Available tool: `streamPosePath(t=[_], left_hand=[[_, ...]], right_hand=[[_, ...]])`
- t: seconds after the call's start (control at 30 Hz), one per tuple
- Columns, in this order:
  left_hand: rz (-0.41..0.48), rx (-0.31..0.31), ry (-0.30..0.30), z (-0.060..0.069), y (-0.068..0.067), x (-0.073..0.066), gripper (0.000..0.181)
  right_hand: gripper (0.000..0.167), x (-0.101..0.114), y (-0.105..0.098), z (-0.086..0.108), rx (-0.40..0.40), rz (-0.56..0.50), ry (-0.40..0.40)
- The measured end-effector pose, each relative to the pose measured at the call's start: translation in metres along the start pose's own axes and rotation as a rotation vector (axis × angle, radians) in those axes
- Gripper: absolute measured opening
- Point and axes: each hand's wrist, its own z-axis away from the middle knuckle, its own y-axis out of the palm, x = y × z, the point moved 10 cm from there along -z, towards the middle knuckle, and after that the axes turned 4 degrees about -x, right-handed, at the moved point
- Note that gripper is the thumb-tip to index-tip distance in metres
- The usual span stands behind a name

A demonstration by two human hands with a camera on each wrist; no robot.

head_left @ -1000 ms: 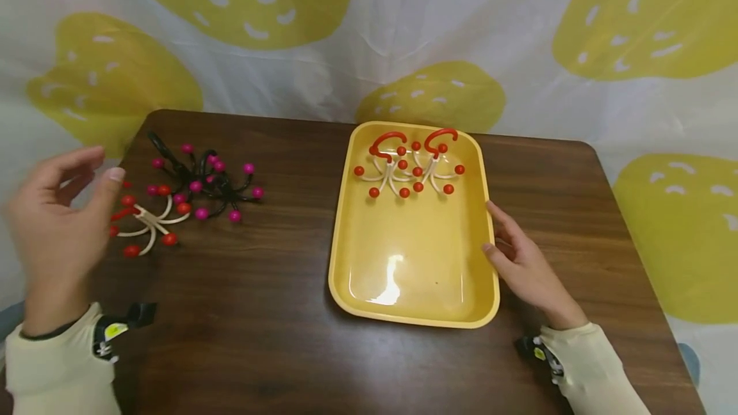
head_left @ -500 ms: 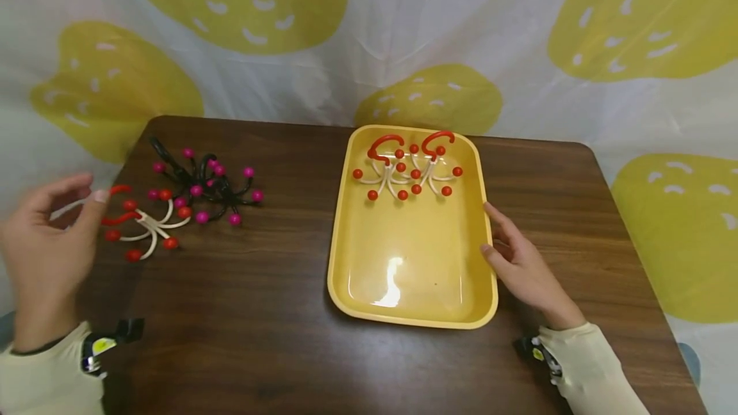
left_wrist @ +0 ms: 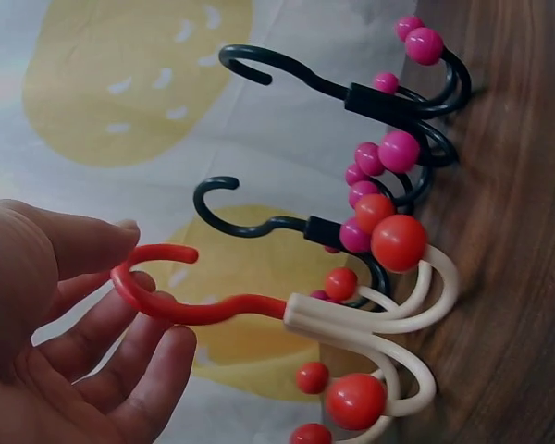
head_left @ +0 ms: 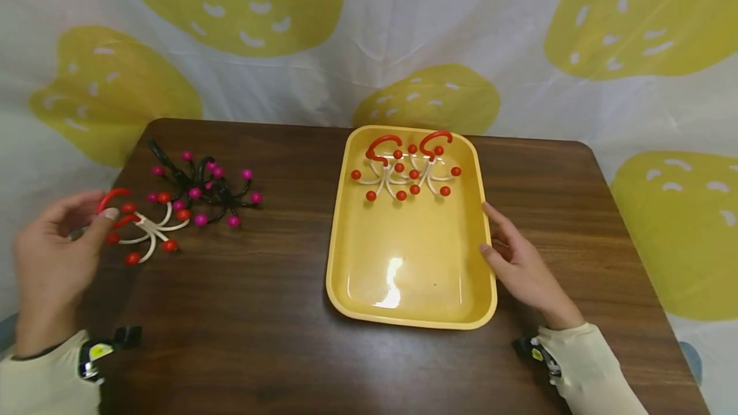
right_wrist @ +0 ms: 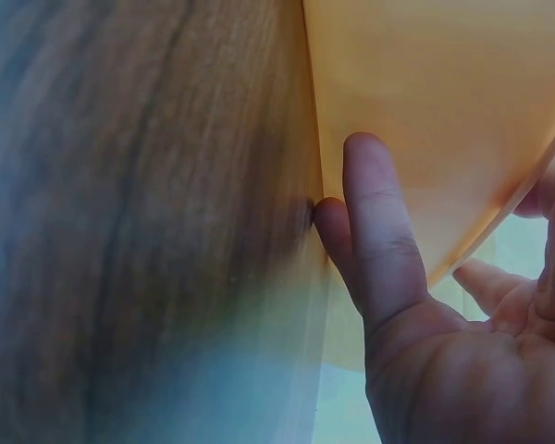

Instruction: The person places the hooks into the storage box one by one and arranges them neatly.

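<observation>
Snagging looks the likely fault — red-and-cream hook (left_wrist: pixel 338 314) crowds the black hooks (left_wrist: pixel 379 105) on the table (head_left: pixel 259 312). Left hand (head_left: pixel 57 248) is at its crook; can't tell if gripping. Right hand (head_left: pixel 521 268) rests straight-fingered against the yellow tray (head_left: pixel 403 235), unclasped — light bracing could let it slide.

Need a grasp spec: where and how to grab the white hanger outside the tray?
I'd pinch the white hanger by its red hook, coming from the person's left, where the left hand is. It stands on its curved prongs, so the hook rises clear of the balls; black hangers sit close beyond it, to the right.
</observation>
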Motion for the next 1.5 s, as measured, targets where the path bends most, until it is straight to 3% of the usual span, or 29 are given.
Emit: streamPosePath(t=[0.37, 0.53, 0.77, 1.1, 1.33, 1.5], left_hand=[[-0.037, 0.006, -0.109, -0.004, 0.002, 0.012, 0.033], [-0.073, -0.001, -0.116, -0.003, 0.001, 0.012, 0.033], [-0.034, 0.011, -0.104, -0.002, 0.0, 0.011, 0.031], [-0.026, 0.005, -0.066, 0.005, -0.009, -0.016, 0.028], [-0.119, 0.009, -0.009, 0.008, -0.011, -0.033, 0.036], [-0.083, 0.008, 0.037, 0.011, -0.012, -0.049, 0.034]], right_hand=[[0.072, -0.001, 0.002, 0.001, 0.013, -0.015, 0.016], [0.072, 0.001, 0.001, 0.0, 0.006, -0.005, 0.011], [0.072, 0.0, 0.001, 0.0, 0.003, 0.002, 0.013], [0.072, 0.0, 0.001, 0.0, 0.006, 0.0, 0.012], [0.072, 0.0, 0.002, 0.001, 0.015, 0.004, 0.028], [0.072, 0.0, 0.003, 0.0, 0.019, 0.003, 0.036]])
